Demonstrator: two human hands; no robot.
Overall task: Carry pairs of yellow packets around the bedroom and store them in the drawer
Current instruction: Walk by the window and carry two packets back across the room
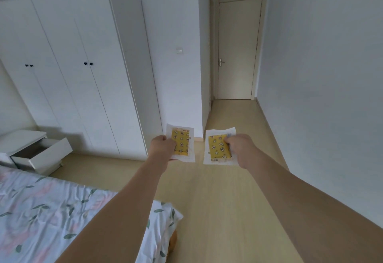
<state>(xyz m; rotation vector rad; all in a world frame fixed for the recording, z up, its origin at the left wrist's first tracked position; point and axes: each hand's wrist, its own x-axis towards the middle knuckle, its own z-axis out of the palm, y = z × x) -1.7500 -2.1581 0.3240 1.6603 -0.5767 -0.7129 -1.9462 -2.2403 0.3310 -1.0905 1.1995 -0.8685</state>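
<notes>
Both my arms reach forward over the wooden floor. My left hand [162,146] grips one yellow packet [183,143] with a white border by its left edge. My right hand [240,148] holds a second yellow packet [217,147] by its right side, thumb on its front. The two packets hang side by side, a small gap between them. Far to the left, the white nightstand's drawer [48,155] stands pulled out, and its inside looks empty from here.
A bed [51,211] with a floral sheet fills the lower left. A tall white wardrobe [83,72] stands behind the nightstand [20,138]. A closed door [238,49] ends the corridor ahead. Bare wooden floor [228,200] lies between bed and right wall.
</notes>
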